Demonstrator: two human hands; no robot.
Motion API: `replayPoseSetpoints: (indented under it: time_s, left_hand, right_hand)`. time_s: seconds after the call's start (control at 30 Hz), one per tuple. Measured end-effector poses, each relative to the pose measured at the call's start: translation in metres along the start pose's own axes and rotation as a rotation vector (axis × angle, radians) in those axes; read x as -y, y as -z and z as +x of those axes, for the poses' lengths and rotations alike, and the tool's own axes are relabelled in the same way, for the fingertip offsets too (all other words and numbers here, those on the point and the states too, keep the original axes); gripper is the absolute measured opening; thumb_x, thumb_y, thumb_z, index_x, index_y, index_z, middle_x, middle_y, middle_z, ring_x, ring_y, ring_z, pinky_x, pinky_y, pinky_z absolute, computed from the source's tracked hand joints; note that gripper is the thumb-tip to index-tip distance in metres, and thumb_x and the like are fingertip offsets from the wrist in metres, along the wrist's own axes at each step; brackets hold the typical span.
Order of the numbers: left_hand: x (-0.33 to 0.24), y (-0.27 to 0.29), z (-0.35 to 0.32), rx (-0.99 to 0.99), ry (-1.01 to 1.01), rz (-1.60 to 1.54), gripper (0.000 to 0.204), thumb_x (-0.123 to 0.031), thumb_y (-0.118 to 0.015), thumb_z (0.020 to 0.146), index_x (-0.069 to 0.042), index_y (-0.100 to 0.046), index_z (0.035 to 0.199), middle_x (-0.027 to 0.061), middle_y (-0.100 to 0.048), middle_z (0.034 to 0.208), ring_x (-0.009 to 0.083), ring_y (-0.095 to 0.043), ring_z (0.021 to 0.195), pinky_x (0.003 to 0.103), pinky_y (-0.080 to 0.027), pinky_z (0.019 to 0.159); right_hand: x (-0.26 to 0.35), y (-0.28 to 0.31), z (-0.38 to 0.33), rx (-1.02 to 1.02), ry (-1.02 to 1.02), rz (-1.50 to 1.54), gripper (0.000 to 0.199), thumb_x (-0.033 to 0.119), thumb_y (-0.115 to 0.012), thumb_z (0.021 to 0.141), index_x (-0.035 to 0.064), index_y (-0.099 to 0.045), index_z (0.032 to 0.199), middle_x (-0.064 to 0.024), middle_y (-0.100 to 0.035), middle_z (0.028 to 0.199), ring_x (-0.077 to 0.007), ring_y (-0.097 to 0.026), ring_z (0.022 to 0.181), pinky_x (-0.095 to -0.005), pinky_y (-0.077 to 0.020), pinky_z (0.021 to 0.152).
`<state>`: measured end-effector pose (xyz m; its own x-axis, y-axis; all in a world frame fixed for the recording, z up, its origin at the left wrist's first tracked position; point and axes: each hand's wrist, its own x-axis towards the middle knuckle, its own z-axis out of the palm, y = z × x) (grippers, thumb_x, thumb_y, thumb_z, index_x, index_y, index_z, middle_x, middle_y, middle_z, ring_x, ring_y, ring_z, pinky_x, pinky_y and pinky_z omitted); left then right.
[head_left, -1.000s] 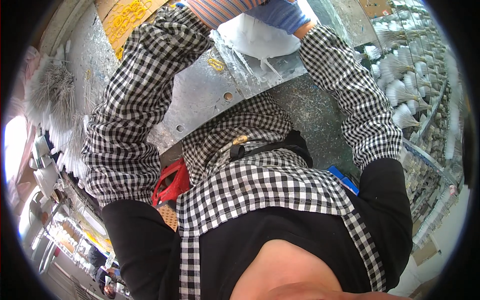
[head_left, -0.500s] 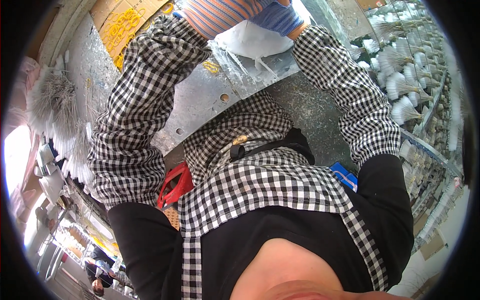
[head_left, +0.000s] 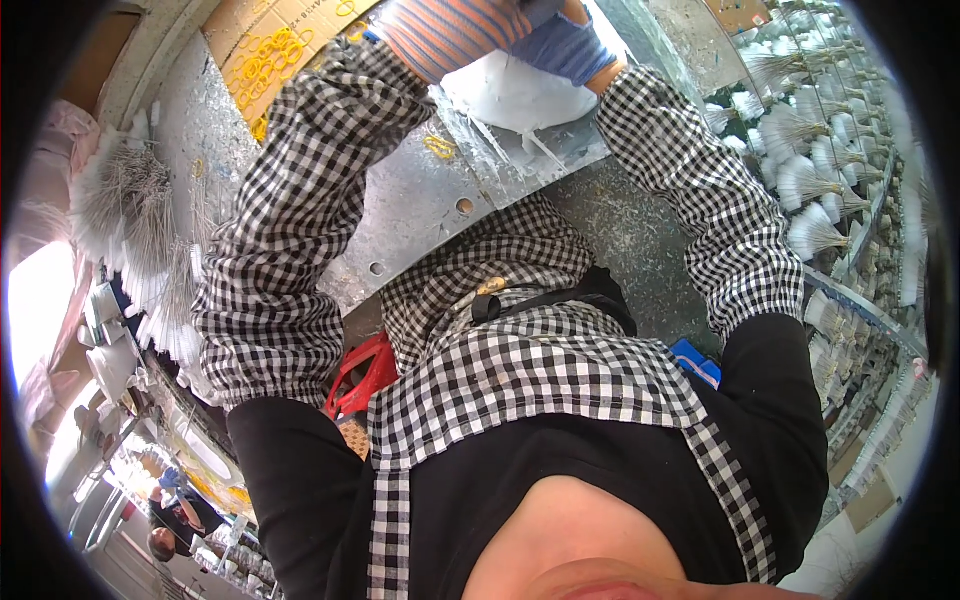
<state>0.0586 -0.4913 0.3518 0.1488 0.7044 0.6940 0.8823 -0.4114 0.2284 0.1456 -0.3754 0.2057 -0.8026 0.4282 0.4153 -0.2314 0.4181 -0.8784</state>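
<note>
My left hand (head_left: 455, 38), in an orange and blue striped knit glove, is curled at the top edge of the view. Against it rests my right hand (head_left: 566, 48), in a blue glove with some bare finger showing. Both look closed around something small that I cannot make out, since the fingertips are partly hidden and cut off by the frame. Just below them lies a mound of smooth white paste (head_left: 515, 98), with streaks running over the metal work table (head_left: 410, 205). A few yellow rubber bands (head_left: 438, 147) lie near my left wrist.
More yellow rubber bands (head_left: 275, 58) are heaped on cardboard at the upper left. Bundles of white-tipped thin stems (head_left: 125, 205) hang over the left side. Racks of fanned white bundles (head_left: 815, 185) stand at the right. A red plastic item (head_left: 365, 375) sits below the table edge. A co-worker (head_left: 180, 515) is far off, lower left.
The whole view has shifted slightly, so the table and bench items appear a little lower and further right. My hands remain together above the white paste. The distant co-worker's posture differs.
</note>
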Motion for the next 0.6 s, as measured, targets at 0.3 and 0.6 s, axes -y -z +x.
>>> replayPoseSetpoints:
  time_s: [0.3, 0.6]
  left_hand:
    - [0.029, 0.001, -0.037, -0.394, -0.028, -0.019, 0.103, -0.025, -0.093, 0.061, -0.004, -0.037, 0.145, 0.0158, -0.053, 0.130, 0.0308, -0.052, 0.121, 0.042, -0.045, 0.102]
    - [-0.024, 0.025, -0.074, -0.025, 0.347, 0.085, 0.050, -0.013, -0.084, 0.072, -0.007, -0.065, 0.119, 0.0080, -0.070, 0.119, 0.0238, -0.063, 0.115, 0.039, -0.044, 0.105]
  right_hand:
    - [0.026, -0.005, -0.004, -0.082, 0.202, -0.050, 0.026, 0.034, -0.067, 0.090, 0.0096, -0.070, 0.100, -0.0047, -0.072, 0.098, -0.0187, -0.068, 0.082, -0.0323, -0.0547, 0.075]
    - [0.071, -0.046, -0.020, 0.150, 0.469, -0.887, 0.058, 0.041, -0.073, 0.085, 0.0067, -0.059, 0.129, -0.0136, -0.063, 0.121, -0.0281, -0.058, 0.120, -0.0418, -0.0469, 0.101]
